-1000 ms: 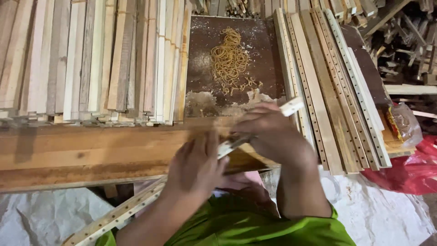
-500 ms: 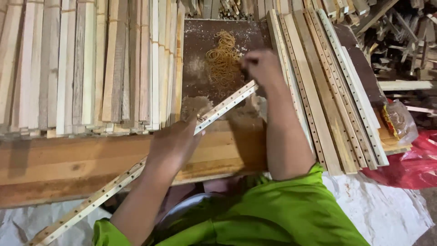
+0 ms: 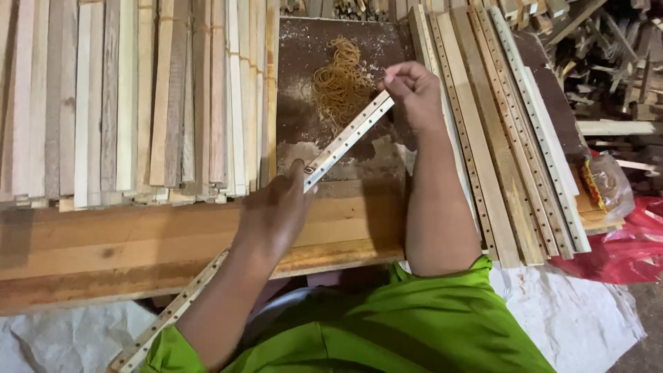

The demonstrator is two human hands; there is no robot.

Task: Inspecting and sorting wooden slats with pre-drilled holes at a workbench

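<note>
A long pale wooden slat [image 3: 345, 138] with a row of drilled holes runs diagonally from the lower left to the upper middle. My left hand [image 3: 276, 211] grips it near its middle, over the thick wooden beam [image 3: 103, 249]. My right hand [image 3: 413, 90] pinches its far end beside a heap of yellow rubber bands [image 3: 340, 81] lying on a dark brown board [image 3: 304, 48] dusted with sawdust. The slat's lower part passes under my left forearm and shows again at the bottom left.
Bundles of plain wooden slats [image 3: 138, 103] lie side by side on the left. Several drilled slats [image 3: 511, 138] are stacked on the right. Beyond them sit a clear snack bag [image 3: 604, 183], a red plastic bag [image 3: 621, 242] and scrap wood [image 3: 608, 48].
My right hand has gone from the beam's edge up to the rubber bands, carrying the slat's far end with it. My left hand slid further along the slat.
</note>
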